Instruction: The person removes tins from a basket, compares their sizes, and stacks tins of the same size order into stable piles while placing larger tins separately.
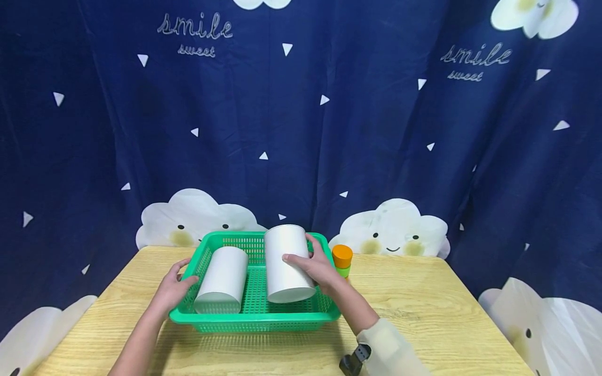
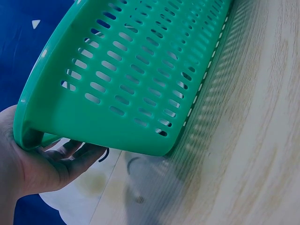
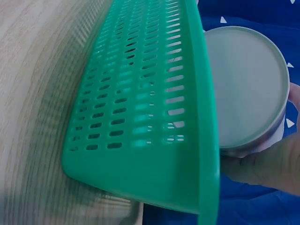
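A green perforated basket [image 1: 256, 316] stands on the table. At its left end, my left hand [image 1: 171, 289] grips the rim; in the left wrist view the fingers of that hand [image 2: 44, 171] curl beneath it. One white cylindrical canister [image 1: 224, 277] lies tilted inside the basket's left part. A second white canister [image 1: 286, 271] is in my right hand [image 1: 319, 265], over the basket's right part, thumb across its near side and fingers behind. In the right wrist view, the round end of this canister [image 3: 246, 86] shows beyond the basket rim.
A bottle with an orange cap [image 1: 342, 256] and a green band stands just right of the basket. The wooden table [image 1: 404, 324] extends to both sides. A dark blue curtain [image 1: 235, 130] with clouds hangs behind it.
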`<state>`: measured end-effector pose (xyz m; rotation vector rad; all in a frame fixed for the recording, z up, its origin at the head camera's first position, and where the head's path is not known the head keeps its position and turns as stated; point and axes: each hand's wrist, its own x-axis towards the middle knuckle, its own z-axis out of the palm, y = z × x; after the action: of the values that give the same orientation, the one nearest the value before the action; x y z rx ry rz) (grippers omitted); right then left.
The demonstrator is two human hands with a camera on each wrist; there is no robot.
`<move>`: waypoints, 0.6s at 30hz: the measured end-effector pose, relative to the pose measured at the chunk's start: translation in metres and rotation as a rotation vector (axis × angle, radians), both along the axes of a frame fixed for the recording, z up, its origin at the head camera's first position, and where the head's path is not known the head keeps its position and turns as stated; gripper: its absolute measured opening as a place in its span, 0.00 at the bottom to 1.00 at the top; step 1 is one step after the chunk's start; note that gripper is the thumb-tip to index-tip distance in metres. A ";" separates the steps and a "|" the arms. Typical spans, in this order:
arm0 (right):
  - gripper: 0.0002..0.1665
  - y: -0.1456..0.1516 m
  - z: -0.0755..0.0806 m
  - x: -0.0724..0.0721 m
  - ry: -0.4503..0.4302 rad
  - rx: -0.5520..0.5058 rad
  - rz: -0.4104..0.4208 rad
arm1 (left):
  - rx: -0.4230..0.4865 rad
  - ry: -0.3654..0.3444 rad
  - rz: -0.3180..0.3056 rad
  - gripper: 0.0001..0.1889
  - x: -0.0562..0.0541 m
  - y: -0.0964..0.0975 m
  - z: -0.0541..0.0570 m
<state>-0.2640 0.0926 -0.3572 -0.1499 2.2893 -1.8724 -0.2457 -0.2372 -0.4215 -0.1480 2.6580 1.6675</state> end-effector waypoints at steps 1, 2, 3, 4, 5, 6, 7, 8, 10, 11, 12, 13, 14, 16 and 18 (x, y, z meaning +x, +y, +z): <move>0.55 0.001 0.001 0.000 -0.004 -0.004 0.001 | 0.000 0.000 0.000 0.33 0.000 0.000 0.000; 0.55 0.003 0.002 0.001 -0.007 -0.008 0.004 | 0.001 0.000 0.001 0.33 0.000 0.000 0.000; 0.55 0.004 0.004 0.001 -0.012 -0.010 0.004 | 0.003 0.001 0.000 0.33 -0.001 0.000 -0.001; 0.55 0.005 0.005 0.002 -0.015 -0.015 0.006 | 0.002 0.000 0.000 0.33 -0.001 0.000 -0.001; 0.55 0.006 0.006 0.002 -0.019 -0.021 0.006 | 0.002 0.000 0.000 0.33 -0.001 0.000 -0.001; 0.55 0.008 0.008 0.003 -0.024 -0.026 0.004 | 0.002 0.000 0.000 0.33 -0.001 0.000 -0.001; 0.54 0.009 0.009 0.003 -0.025 -0.026 0.002 | -0.001 0.002 -0.002 0.33 -0.001 0.000 -0.001; 0.54 0.010 0.009 0.003 -0.024 -0.031 0.004 | 0.001 0.002 -0.003 0.33 -0.001 0.000 -0.001; 0.53 0.013 0.011 0.003 -0.024 -0.033 0.003 | -0.001 0.003 -0.003 0.33 -0.001 0.000 -0.001; 0.53 0.014 0.012 0.003 -0.024 -0.032 0.002 | -0.001 0.004 -0.004 0.33 0.000 0.000 -0.001; 0.53 0.015 0.012 0.003 -0.023 -0.032 0.003 | -0.002 0.005 -0.004 0.33 0.000 0.000 -0.001; 0.52 0.017 0.013 0.003 -0.020 -0.034 0.005 | -0.002 0.004 -0.005 0.33 0.000 0.000 0.000; 0.52 0.018 0.014 0.003 -0.018 -0.038 0.007 | -0.001 0.002 -0.004 0.33 0.000 0.000 0.000; 0.51 0.021 0.015 0.003 -0.019 -0.041 0.008 | -0.002 0.002 -0.005 0.33 0.001 0.000 0.000; 0.50 0.023 0.017 0.004 -0.023 -0.053 0.012 | -0.003 0.003 -0.005 0.33 0.001 0.000 0.001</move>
<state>-0.2605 0.1158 -0.3401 -0.1481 2.2203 -1.9196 -0.2449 -0.2370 -0.4206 -0.1382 2.6610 1.6635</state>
